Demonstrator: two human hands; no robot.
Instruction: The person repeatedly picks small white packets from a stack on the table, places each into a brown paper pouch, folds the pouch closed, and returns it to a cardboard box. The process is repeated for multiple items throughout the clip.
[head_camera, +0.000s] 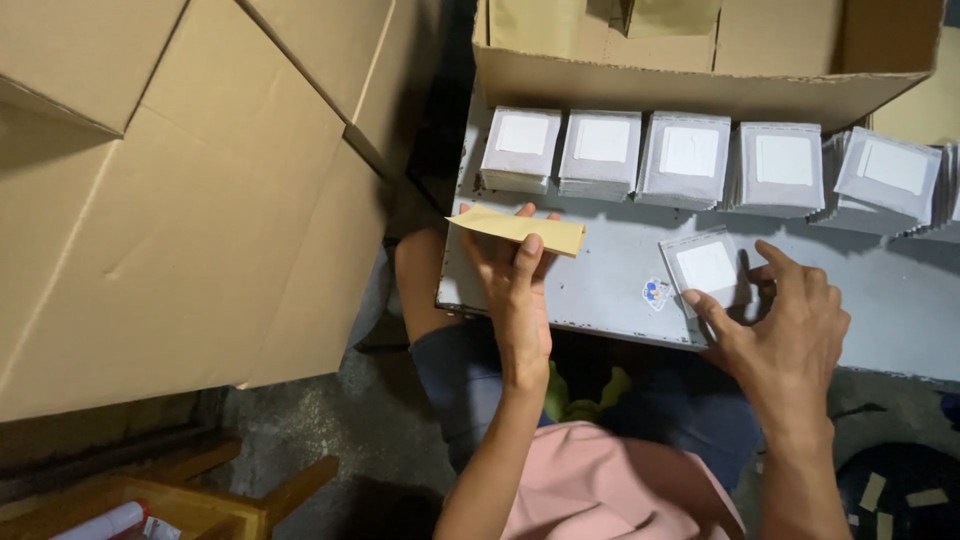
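While the left hand (515, 275) holds a thin tan paper strip (520, 229) up over the near-left part of the gray table (610, 275), the right hand (785, 335) is spread wide w/ its fingertips on a small gray pouch (703, 268) that lies flat near the table's front edge. The left fingers are closed around the strip: thumb on top, other fingers under it. The strip looks long, flat and a bit bent, so it is prob. very light and floppy; a soft pinch near the middle, like now, seems best, since a hard squeeze could crease it. The pouch is a little square, gray w/ a white square patch in the middle, and it looks shiny. It is prob. light, thin and a bit slippery, so I think it is easiest to slide it to the table edge or pinch it by a corner, not grab it flat. A small colorful sticker (656, 293) sits on the table just left of the pouch. Behind them, a row of pouch stacks (690, 158) of the same kind runs along the back of the table, right in front of an open cardboard box (700, 85). Big cardboard flaps (180, 190) fill the left side, and a wooden stool (200, 490) shows low down on the left.
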